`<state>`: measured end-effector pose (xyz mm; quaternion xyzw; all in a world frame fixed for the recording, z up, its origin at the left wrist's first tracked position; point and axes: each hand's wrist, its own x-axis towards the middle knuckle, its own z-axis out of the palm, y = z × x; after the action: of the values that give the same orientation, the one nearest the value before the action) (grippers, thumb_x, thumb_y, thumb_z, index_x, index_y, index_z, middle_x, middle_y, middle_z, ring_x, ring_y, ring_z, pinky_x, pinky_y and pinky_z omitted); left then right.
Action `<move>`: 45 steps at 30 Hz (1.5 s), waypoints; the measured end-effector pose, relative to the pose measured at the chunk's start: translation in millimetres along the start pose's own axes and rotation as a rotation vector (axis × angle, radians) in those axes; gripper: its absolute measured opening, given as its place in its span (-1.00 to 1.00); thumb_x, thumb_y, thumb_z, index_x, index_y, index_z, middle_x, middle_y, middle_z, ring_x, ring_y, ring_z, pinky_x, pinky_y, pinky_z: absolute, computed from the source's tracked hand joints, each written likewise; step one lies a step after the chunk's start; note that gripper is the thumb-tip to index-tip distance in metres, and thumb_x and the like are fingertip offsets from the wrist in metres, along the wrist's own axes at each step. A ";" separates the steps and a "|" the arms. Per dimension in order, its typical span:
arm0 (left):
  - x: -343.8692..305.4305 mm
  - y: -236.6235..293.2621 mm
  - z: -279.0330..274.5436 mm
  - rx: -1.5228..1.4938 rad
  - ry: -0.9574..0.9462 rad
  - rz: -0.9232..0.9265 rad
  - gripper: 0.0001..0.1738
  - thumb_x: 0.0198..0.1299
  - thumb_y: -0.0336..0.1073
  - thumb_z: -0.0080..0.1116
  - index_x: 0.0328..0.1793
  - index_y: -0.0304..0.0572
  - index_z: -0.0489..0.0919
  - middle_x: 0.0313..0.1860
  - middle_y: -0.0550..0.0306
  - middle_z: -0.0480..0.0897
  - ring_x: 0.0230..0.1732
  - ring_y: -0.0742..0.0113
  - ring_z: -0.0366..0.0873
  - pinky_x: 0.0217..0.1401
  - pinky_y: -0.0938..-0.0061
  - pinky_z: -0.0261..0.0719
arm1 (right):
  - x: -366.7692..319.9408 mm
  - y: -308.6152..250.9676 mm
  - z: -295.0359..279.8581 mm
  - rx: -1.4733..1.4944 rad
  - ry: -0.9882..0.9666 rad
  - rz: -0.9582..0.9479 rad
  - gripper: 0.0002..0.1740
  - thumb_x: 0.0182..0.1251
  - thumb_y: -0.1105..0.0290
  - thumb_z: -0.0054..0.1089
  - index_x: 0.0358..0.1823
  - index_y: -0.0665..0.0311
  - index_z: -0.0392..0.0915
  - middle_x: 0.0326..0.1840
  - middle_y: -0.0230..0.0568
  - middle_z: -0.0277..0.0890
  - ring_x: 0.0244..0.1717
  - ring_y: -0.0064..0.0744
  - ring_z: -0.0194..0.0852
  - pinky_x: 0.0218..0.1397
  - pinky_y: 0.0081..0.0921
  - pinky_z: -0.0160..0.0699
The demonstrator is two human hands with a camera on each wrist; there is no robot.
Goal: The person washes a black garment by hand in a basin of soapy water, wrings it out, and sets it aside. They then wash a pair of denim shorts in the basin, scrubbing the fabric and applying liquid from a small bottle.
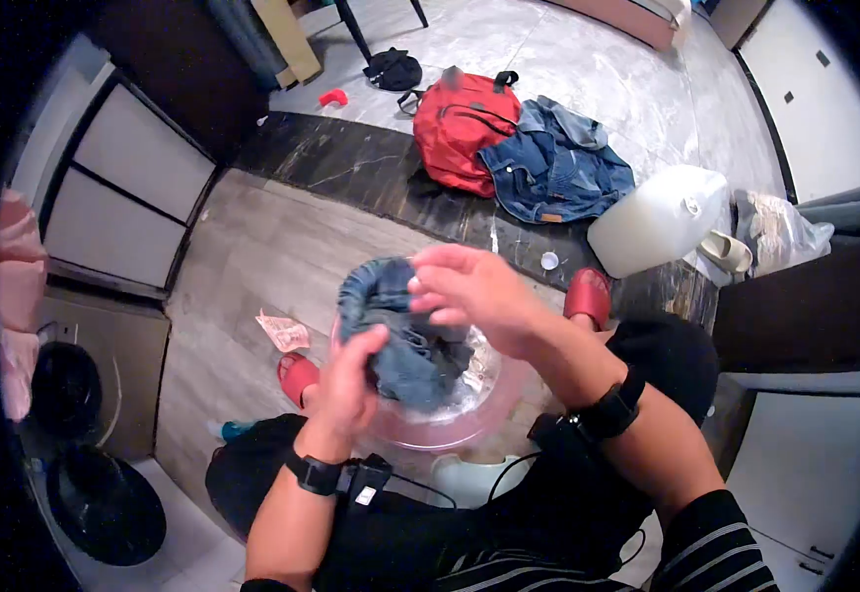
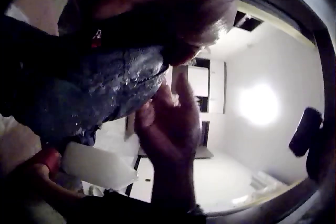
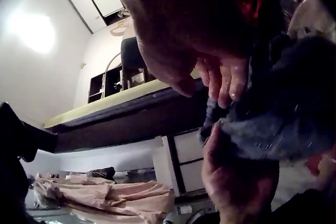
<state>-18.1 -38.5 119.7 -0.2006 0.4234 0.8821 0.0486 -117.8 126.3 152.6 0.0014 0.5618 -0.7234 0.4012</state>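
Wet blue denim cloth [image 1: 405, 350] hangs bunched over a pink basin [image 1: 494, 414]. My left hand [image 1: 346, 390] grips its near left edge, thumb on top; in the right wrist view the left hand [image 3: 239, 182] holds the denim [image 3: 273, 134] from below. At the cloth's upper right, my right hand [image 1: 479, 296] has loosely bent fingers, the thumb apart from them. The right wrist view shows these fingers [image 3: 226, 79] beside the cloth; whether they touch it is unclear. In the left wrist view the right hand [image 2: 170, 124] is at the edge of the denim [image 2: 100, 87].
Beyond the basin lie a red backpack [image 1: 460, 128] and a denim jacket [image 1: 563, 168]. A white jug [image 1: 657, 222] stands at the right, near a loose cap [image 1: 549, 260]. Red slippers [image 1: 588, 296] flank the basin, and a pink packet [image 1: 282, 333] lies on the left floor.
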 end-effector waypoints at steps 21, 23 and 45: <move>-23.1 35.3 13.2 0.422 -0.057 -0.018 -0.44 0.06 -0.17 0.32 0.16 -0.30 0.49 -0.03 0.14 0.62 -0.06 0.31 0.58 0.04 0.39 0.55 | -7.0 29.6 -15.0 -1.091 0.141 -0.606 -0.84 0.15 0.35 0.09 -0.34 0.29 0.52 -0.35 0.10 0.54 -0.24 0.13 0.54 -0.15 -0.07 0.50; -19.9 32.6 17.0 0.774 -0.122 0.005 -0.40 -0.15 -0.25 0.45 0.07 -0.30 0.55 -0.10 0.20 0.63 -0.15 0.43 0.55 -0.02 0.45 0.54 | -10.9 24.6 -5.5 -1.022 0.095 -0.443 -0.82 0.13 0.34 0.10 -0.38 0.32 0.50 -0.42 0.13 0.52 -0.29 0.13 0.53 -0.21 -0.08 0.48; -6.8 17.5 14.8 -0.261 -0.083 -0.347 -0.57 0.23 -0.16 0.07 0.16 -0.22 0.50 0.00 0.06 0.65 -0.05 0.20 0.63 0.09 0.25 0.60 | -6.6 58.0 9.2 -0.632 -0.064 -0.296 -0.57 0.36 0.09 -0.17 -0.17 0.30 0.55 -0.17 0.07 0.59 -0.12 0.04 0.57 0.04 -0.19 0.50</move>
<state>-21.0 -37.7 143.4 -0.2384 0.2623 0.9154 0.1908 -75.4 119.9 111.9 -0.2273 0.7393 -0.5637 0.2898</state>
